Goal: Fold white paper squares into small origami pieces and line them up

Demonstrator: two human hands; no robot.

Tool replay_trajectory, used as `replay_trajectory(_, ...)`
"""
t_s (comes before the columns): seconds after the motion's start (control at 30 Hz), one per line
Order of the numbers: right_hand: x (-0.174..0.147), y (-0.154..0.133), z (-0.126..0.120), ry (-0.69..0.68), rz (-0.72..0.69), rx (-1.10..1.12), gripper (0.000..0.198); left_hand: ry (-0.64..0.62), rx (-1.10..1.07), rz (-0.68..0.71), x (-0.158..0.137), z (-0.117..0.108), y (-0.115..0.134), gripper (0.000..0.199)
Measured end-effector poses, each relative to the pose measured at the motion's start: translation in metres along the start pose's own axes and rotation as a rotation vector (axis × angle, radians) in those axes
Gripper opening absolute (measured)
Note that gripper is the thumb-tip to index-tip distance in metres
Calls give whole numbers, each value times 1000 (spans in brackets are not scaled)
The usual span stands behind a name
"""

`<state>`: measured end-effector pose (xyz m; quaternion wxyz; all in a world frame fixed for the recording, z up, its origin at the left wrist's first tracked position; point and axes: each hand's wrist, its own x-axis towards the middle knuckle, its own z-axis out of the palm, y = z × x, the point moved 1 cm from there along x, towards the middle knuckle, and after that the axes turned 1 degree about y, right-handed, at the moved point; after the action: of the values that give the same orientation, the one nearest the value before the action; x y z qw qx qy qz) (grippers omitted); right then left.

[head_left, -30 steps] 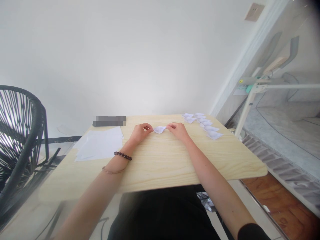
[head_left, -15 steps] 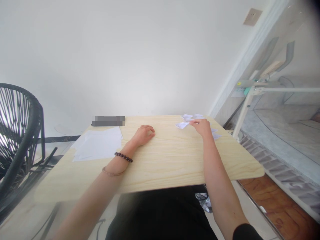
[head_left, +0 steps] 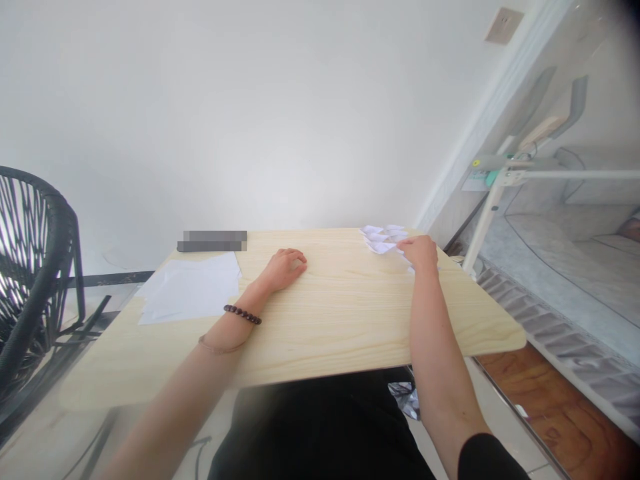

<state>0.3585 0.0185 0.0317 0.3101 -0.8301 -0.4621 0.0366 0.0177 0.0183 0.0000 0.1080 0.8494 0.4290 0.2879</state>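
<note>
Several sheets of white paper (head_left: 190,287) overlap by the left edge of the wooden table (head_left: 320,327). Right of them I see the left hand (head_left: 285,269) near the table's middle, fingers loosely curled with the thumb parted from them, holding nothing. Toward the far right corner a folded paper piece (head_left: 381,247) lies just in front of other folded pieces (head_left: 371,230), and the right hand (head_left: 420,253) has its fingertips drawn together at that piece's right tip, though I cannot tell whether they grip it.
</note>
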Motion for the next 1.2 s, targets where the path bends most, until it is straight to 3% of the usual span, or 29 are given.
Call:
replay_trajectory(0.4, 2, 0, 6, -10, 49, 5, 17, -2, 9, 30, 0, 0, -1, 25)
replay_trajectory(0.9, -4, -3, 12, 91, -45, 7, 26, -30, 59, 24, 0, -1, 0, 26)
replay_trajectory(1.0, -7, -8, 13, 87, -119, 15, 27, -48, 72, 32, 0, -1, 2, 26)
replay_trajectory(1.2, -26, -40, 28, -6, -426, 13, 24, -51, 221, -34, -4, 1, 3, 35)
